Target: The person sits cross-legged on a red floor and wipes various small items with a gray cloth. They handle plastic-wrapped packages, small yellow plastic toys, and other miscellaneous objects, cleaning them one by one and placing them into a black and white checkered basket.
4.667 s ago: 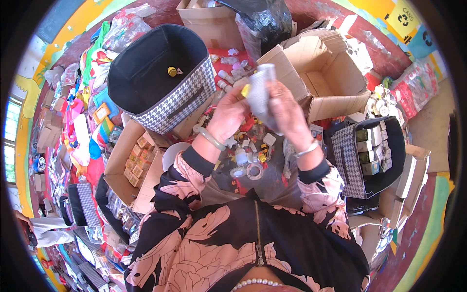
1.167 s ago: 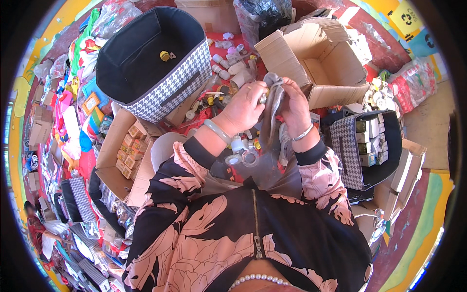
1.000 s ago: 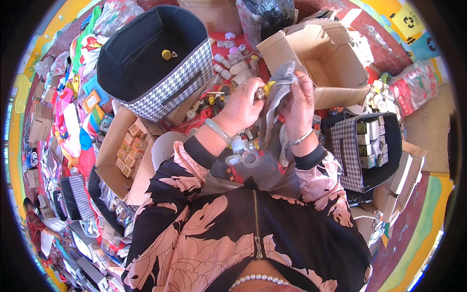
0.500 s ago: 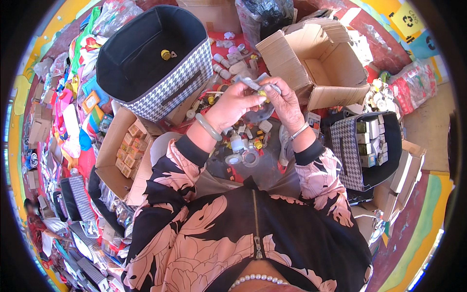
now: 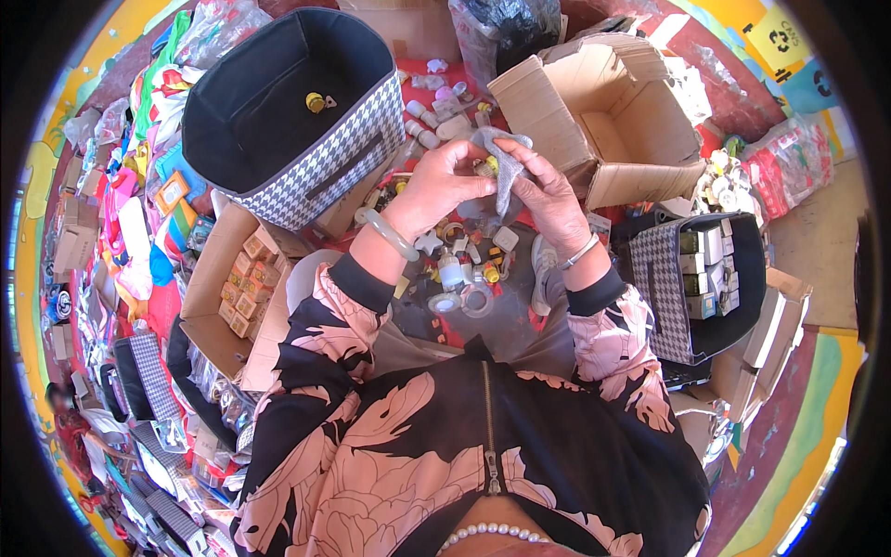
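My left hand (image 5: 434, 192) pinches a small yellow object (image 5: 486, 166), whose exact kind I cannot make out because my fingers and a cloth cover part of it. In my right hand (image 5: 554, 202) is a grey cloth (image 5: 507, 174), closed between the thumb and fingers, draped against the yellow object. Below my hands lie small loose pieces, among them a white star-shaped piece (image 5: 429, 242), a clear round ring (image 5: 477, 300) and a yellow piece (image 5: 492, 272). A similar yellow piece (image 5: 316, 102) rests inside the houndstooth bin (image 5: 325, 172) at the far left.
An opened cardboard box (image 5: 640, 184) stands at the far right. Nearer on the right, a smaller houndstooth bin (image 5: 661, 292) holds several small boxes. On the left, a cardboard box (image 5: 206, 320) contains small orange-and-white packs. Colourful goods (image 5: 130, 223) are heaped along the left side.
The grey cloth has been turned and now hangs down between my hands, showing more of its surface. Both hands have shifted slightly, and the right fingers have moved over the cloth.
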Motion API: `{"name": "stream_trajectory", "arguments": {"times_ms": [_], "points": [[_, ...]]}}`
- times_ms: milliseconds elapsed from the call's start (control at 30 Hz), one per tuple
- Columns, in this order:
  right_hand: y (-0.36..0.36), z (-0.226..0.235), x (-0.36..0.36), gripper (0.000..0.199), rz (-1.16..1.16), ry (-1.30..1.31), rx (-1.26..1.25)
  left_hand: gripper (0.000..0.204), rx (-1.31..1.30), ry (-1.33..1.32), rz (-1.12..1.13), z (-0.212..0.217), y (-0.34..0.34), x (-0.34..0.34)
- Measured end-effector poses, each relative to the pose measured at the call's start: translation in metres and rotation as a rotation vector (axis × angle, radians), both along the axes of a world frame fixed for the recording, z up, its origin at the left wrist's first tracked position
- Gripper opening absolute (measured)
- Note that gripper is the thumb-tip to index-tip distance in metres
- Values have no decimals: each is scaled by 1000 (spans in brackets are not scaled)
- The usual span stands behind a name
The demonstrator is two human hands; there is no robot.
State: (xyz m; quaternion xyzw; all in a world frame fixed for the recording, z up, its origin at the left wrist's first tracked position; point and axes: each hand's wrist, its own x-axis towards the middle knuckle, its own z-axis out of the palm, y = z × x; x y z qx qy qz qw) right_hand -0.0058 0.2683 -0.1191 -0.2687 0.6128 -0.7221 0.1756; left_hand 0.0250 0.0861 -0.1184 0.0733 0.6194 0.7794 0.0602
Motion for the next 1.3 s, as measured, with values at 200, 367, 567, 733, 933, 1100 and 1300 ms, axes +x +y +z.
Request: {"name": "stream_trajectory", "arguments": {"times_ms": [200, 367, 567, 733, 933, 1100, 1300], "points": [[-12, -24, 4, 19, -277, -147, -91, 32, -342, 117, 31, -15, 18, 7], [-21, -24, 8, 24, -339, -271, -161, 37, -799, 593, 294, -18, 27, 8], [-7, -17, -1, 23, -215, -102, 86, 42, -598, 273, 218, -10, 24, 5], [-17, -22, 4, 20, -638, 234, 402, 50, -598, 331, 163, -23, 30, 9], [-4, -32, -12, 19, -573, 28, 271, 53, -685, 554, 100, -13, 26, 12], [-2, -27, -16, 21, -520, -175, 117, 48, -797, 749, 134, -6, 23, 12], [15, -11, -26, 17, -557, -411, -217, 34, -189, 126, 140, -14, 14, 6]]}}
